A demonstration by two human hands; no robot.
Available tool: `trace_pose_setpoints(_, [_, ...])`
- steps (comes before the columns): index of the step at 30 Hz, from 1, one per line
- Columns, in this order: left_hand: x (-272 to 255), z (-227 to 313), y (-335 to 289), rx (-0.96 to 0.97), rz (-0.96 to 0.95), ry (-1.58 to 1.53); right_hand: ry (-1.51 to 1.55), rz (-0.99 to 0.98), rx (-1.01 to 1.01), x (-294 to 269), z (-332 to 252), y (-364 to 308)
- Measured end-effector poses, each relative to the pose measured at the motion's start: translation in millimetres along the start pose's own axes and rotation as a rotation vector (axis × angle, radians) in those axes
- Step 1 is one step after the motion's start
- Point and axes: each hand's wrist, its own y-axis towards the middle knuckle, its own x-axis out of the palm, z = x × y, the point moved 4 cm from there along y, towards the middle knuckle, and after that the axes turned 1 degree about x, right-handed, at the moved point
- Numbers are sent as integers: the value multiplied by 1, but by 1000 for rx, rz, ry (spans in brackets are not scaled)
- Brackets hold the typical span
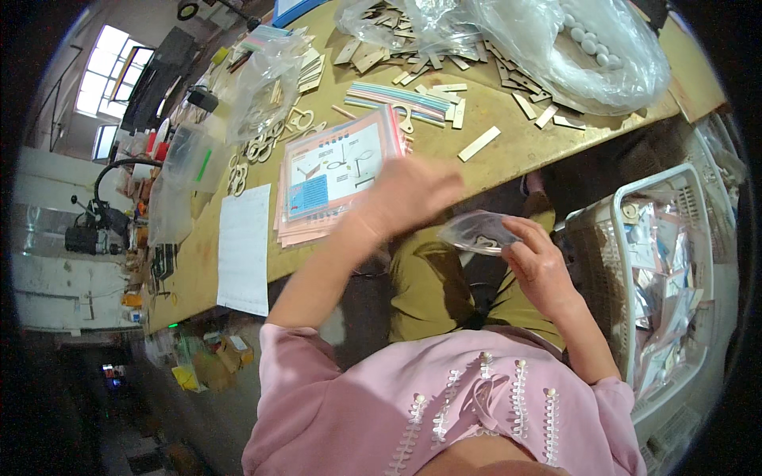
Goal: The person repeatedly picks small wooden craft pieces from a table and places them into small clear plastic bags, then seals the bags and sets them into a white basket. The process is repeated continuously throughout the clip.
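My right hand (540, 266) pinches the edge of a small clear plastic bag (468, 230) above my lap. A pale cut-out piece with a hole shows inside the bag. My left hand (417, 190) hangs over the table's front edge, beside a stack of printed sheets (317, 190) with pink edges; motion smears its fingers. Just past the stack lie a pale ring-ended wooden piece (406, 119) and a bundle of pastel-coloured sticks (393, 101). One pale wooden strip (479, 144) lies apart, to the right of them.
Ring-shaped wooden pieces (258, 148) and a white paper sheet (244, 258) lie left of the stack. Wooden plates (389, 36) heap at the back, near a big plastic bag of white balls (587, 47). A white basket (621, 238) of filled bags stands at my right.
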Motion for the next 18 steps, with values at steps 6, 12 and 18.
trace_pose_setpoints(6, [-49,-170,42,-347,347,204,-63,3,65,-5,18,-13])
trace_pose_setpoints(12, [-32,-263,89,-351,219,473,-73,-1,95,-4,7,-12])
trace_pose_setpoints(18, [-53,-279,88,-405,137,617,-62,13,96,-10,9,-13])
